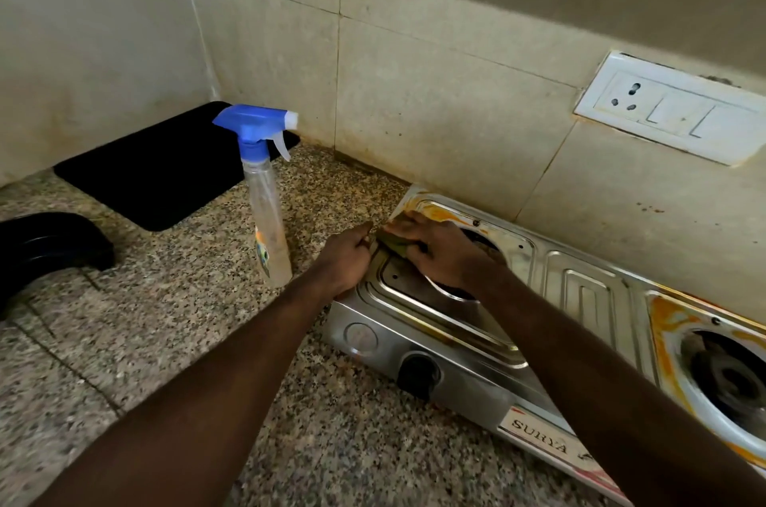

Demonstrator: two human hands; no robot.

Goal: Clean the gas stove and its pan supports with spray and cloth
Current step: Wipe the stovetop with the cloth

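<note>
A steel two-burner gas stove (580,299) stands against the tiled wall, its top stained orange near both burner wells. No pan supports sit on it. My right hand (439,253) presses a small green cloth (396,243) onto the stove's left part beside the left burner well. My left hand (348,257) grips the stove's left edge, fingers curled over the rim right next to the cloth. A clear spray bottle (267,216) with a blue trigger head stands upright on the counter just left of my left hand.
The granite counter (166,320) runs left and forward. A black mat (157,174) lies in the back corner. Black curved parts (49,245) sit at the far left. A white wall socket (675,108) is above the stove. A black knob (418,374) faces front.
</note>
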